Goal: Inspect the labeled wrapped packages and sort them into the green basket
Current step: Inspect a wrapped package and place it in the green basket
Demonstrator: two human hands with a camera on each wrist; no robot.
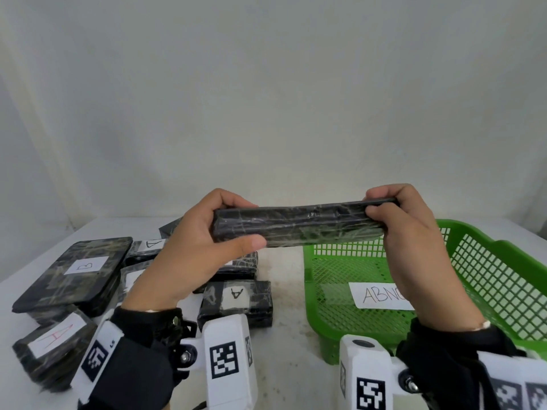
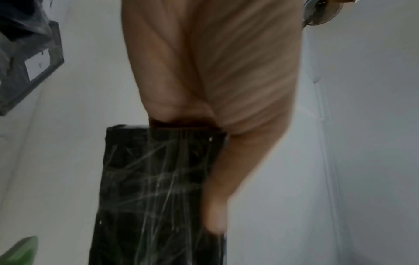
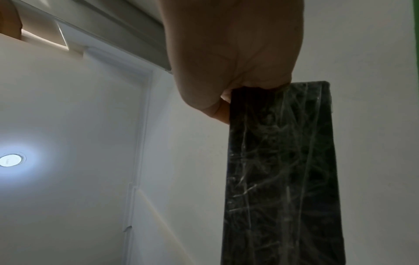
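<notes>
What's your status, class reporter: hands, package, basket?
Left hand and right hand grip the wrapped package by its ends, raised edge-on. Green basket holds only a paper label. Nothing in the way.

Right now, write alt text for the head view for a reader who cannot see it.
Two hands, left hand and right hand, hold a black wrapped package edge-on by its ends above a white table. More wrapped packages labeled A and B lie at left; a green basket sits at right.
</notes>
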